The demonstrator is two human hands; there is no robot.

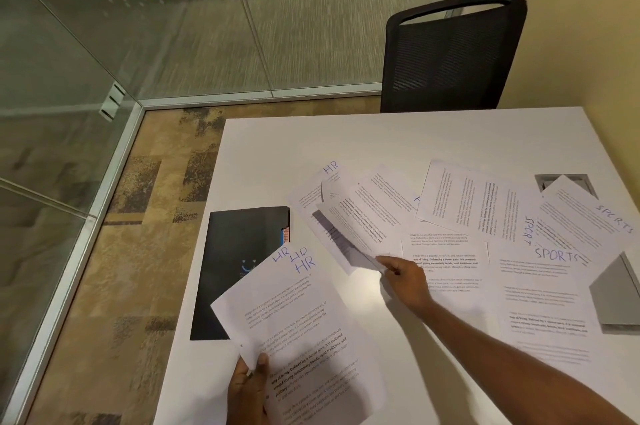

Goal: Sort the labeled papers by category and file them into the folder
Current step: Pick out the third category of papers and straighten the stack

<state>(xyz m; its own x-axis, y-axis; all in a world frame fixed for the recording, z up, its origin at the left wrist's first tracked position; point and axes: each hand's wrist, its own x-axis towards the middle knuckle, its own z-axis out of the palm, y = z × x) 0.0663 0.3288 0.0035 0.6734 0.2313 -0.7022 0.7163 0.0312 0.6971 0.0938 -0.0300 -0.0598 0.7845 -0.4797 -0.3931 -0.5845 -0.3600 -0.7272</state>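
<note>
nearest, the left hand [247,386] grips the hr stack [301,320] at its lower edge, thumb on top. farther out, the right hand [407,281] pinches a corner of a sheet [360,227]. the folder [235,272] lies left on the table [381,137], sports papers [554,251] right, a chair [450,54] beyond.

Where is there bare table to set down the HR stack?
Bare table runs along the far edge, between the chair and the scattered papers. A smaller patch lies between the HR stack and the right hand. Overlapping SPORTS sheets crowd the right; the black folder takes the left.
</note>
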